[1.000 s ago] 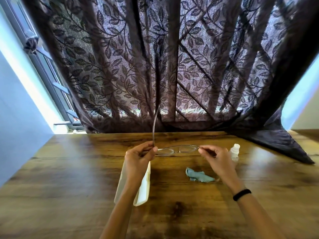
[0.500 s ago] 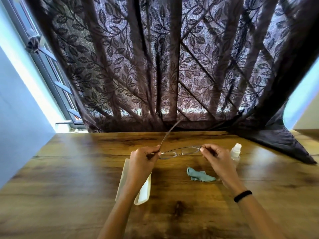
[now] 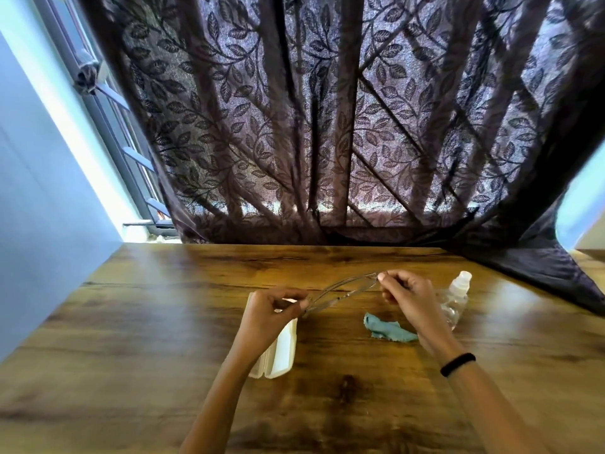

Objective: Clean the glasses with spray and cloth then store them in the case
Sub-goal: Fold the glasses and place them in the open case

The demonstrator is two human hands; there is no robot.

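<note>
Both hands pinch one pair of glasses (image 3: 340,294) — left hand (image 3: 273,311) low, right hand (image 3: 407,294) high, long axis slanting up-right — above one case (image 3: 283,350), one cloth (image 3: 389,329), one bottle (image 3: 456,298) on the desk (image 3: 131,322).

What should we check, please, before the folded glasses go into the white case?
1. Thin wire-framed glasses pinched at both ends by left hand and right hand: ok.
2. Both temple arms folded flat: cannot tell.
3. White hard case open: cannot tell; the left hand hides part of it.
4. Crumpled teal cloth lying clear of the case: ok.
5. Clear spray bottle upright, capped: ok.
6. Lenses clean: cannot tell.
</note>
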